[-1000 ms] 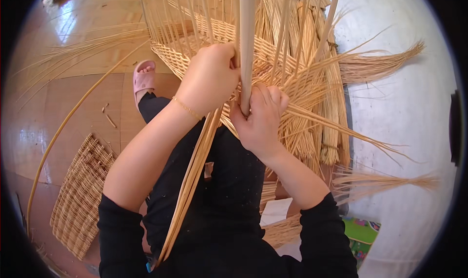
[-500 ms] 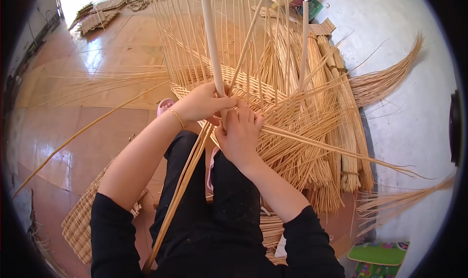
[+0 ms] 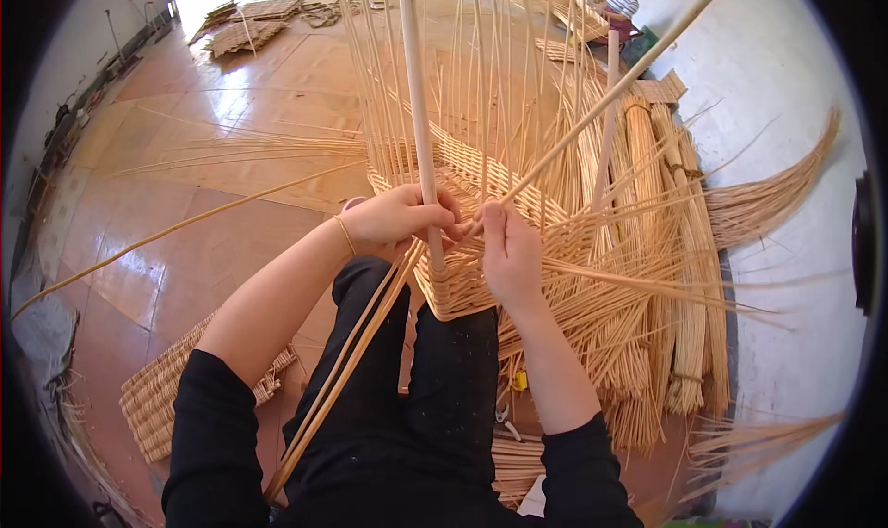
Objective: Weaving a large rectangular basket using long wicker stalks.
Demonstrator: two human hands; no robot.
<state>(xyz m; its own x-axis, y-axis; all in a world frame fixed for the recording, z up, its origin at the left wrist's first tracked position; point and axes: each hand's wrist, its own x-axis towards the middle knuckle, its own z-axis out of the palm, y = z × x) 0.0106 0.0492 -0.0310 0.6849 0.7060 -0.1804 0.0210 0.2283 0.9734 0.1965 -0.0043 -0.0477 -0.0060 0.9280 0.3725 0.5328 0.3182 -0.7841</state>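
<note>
A half-woven wicker basket (image 3: 481, 181) rests against my knees, with many thin upright stakes rising from its rim. My left hand (image 3: 400, 218) grips a thick pale upright rod (image 3: 418, 111) at the basket's near corner. My right hand (image 3: 509, 250) pinches a thin willow strand (image 3: 601, 98) that runs up to the right, close beside the left hand. A bundle of long strands (image 3: 347, 361) trails from under my left hand down across my lap.
Bundles of willow rods (image 3: 680, 278) lie on the floor to the right by a white wall. A flat woven mat (image 3: 157, 394) lies at my lower left. More woven panels (image 3: 245, 28) sit far back left. Another person (image 3: 618, 5) sits at the top right.
The view has tilted up and away from the basket, showing more floor. My hands stay at the basket's near corner; the left has shifted its grip around the thick rod, the right holds a thin strand.
</note>
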